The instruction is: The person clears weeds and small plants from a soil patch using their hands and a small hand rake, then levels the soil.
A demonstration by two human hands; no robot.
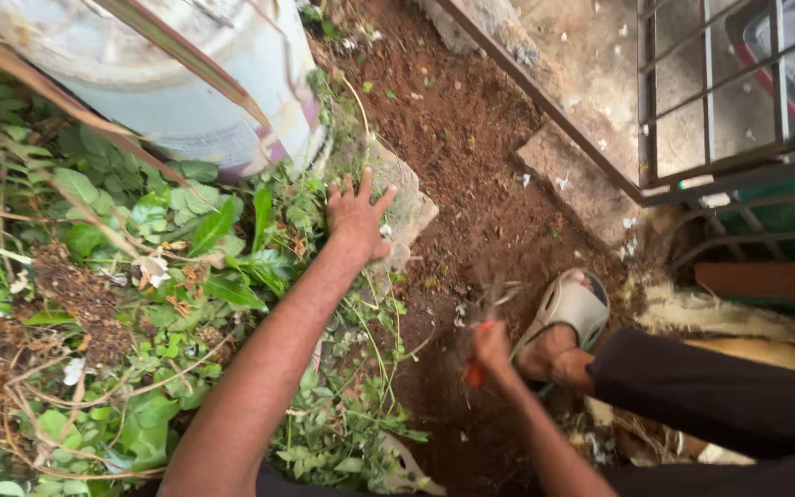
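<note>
Fingers [363, 189] of the left hand [357, 221] are spread wide and straight, pressing down into a tangle of green weeds [232, 276] near the centre of the frame; they grip nothing, only resting on leaves and stems beside a pale flat stone [411, 207]. Its bare arm runs from the bottom edge up to that point.

Lower and to the right of centre, the right hand [491, 350] is closed in a fist around a tool with an orange-red handle [474, 373] (the working end is blurred, so its kind cannot be told). The hand hangs over bare reddish-brown soil [453, 129], which fills the middle of the frame from top to bottom.

Just right of that hand, a foot in a grey open-toed sandal [574, 304] stands on the soil, with a dark trouser leg [701, 391] reaching to the right edge.

At upper left sits a large pale blue drum [167, 83], touching the weeds. A dark metal grille [720, 101] crosses the upper right corner above a concrete slab [581, 184].
</note>
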